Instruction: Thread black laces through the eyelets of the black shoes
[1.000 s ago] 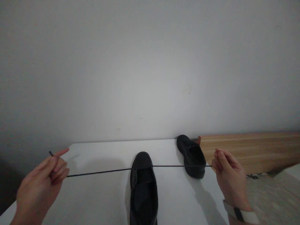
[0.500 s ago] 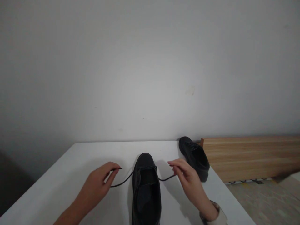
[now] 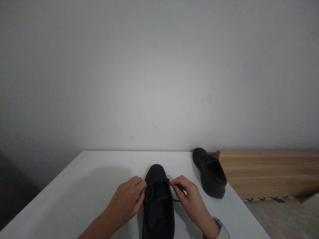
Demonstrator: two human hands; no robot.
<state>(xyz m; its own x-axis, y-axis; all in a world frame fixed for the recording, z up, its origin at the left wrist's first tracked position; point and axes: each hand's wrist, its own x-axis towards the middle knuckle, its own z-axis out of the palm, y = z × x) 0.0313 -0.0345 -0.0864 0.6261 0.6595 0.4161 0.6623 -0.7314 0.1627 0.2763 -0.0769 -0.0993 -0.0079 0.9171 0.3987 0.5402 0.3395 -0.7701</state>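
A black shoe (image 3: 158,205) lies on the white table (image 3: 94,172), toe pointing away from me. My left hand (image 3: 127,199) rests against the shoe's left side near the front eyelets, fingers curled; what they pinch is hidden. At the right side, my right hand (image 3: 186,196) pinches the black shoelace (image 3: 177,198), which loops slack beside the shoe. A second black shoe (image 3: 210,171) stands at the table's back right corner.
A plain pale wall rises behind the table. A light wooden board (image 3: 269,172) lies to the right, beyond the table's edge. The floor shows at the lower right, and a dark gap at the far left.
Both hands came inward from wide apart, where they held the lace taut across the shoe. They now sit close against the shoe's two sides, and the lace hangs slack.
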